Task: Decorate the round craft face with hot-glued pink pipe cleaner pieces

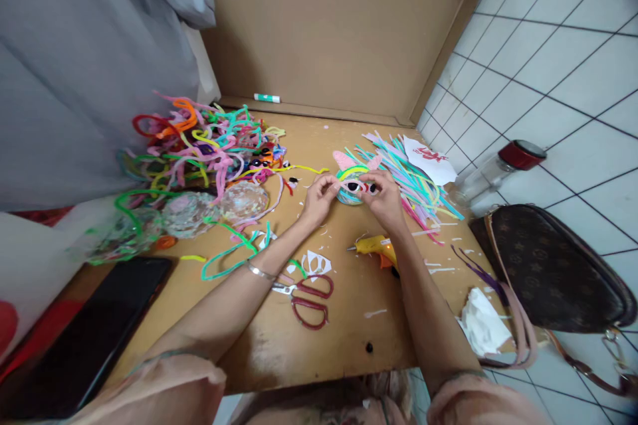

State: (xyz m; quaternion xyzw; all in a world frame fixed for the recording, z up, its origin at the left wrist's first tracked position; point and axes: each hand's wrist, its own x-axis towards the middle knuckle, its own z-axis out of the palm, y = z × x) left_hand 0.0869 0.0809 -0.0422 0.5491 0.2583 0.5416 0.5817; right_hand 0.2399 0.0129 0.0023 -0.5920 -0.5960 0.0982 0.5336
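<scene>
A pale pink pipe cleaner (351,190), bent into a loop, is pinched between the fingertips of my left hand (321,200) and my right hand (383,199). Just behind it is a round craft piece (347,198) wrapped in blue, green and yellow pipe cleaners, with pink ears (343,160) on top. Dark eye-like spots and a bit of red show between my hands; my fingers partly cover the piece. Under my right forearm lies a yellow glue gun (369,245), its nozzle pointing left. Red-handled scissors (312,287) rest beside my left forearm.
Tangled pipe cleaners (214,146) and clear plastic balls (244,201) crowd the left side. Straight pipe cleaners (399,166) lie back right by a printed paper (429,161). A bottle (491,176), brown bag (553,265), crumpled tissue (484,322) and black phone (100,332) flank the table.
</scene>
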